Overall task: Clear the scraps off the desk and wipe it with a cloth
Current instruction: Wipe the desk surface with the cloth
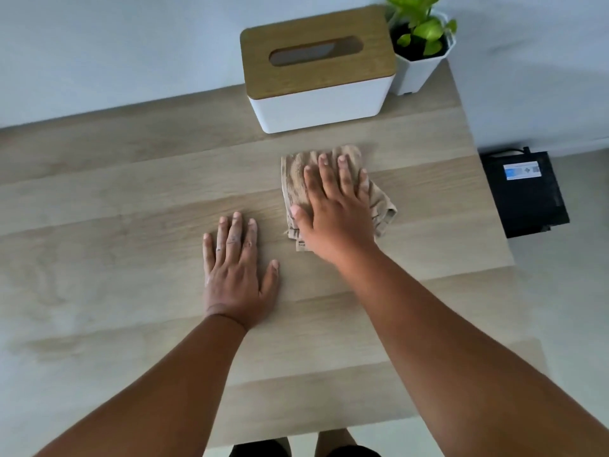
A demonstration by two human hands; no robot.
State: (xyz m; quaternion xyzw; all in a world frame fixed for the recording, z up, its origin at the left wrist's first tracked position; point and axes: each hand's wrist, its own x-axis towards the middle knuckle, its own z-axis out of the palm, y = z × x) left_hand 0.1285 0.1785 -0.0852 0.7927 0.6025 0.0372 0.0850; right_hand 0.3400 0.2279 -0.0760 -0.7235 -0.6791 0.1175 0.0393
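On the pale wood tabletop [115, 199], the right hand [333, 212] lies flat on a folded beige cloth [296, 173], fingers [324, 173] straight and spread, pressing rather than gripping. Just to its left, the left hand [235, 272] rests palm down on bare wood, fingers straight, holding nothing. Beyond the cloth stands a white tissue box with a wooden lid [318, 67], a small potted plant [421, 44] beside it.

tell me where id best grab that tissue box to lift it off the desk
Probably by the white body of the tissue box, from above, fingers on its two long sides. The wooden lid looks like a separate piece, so gripping only that might lift it off.
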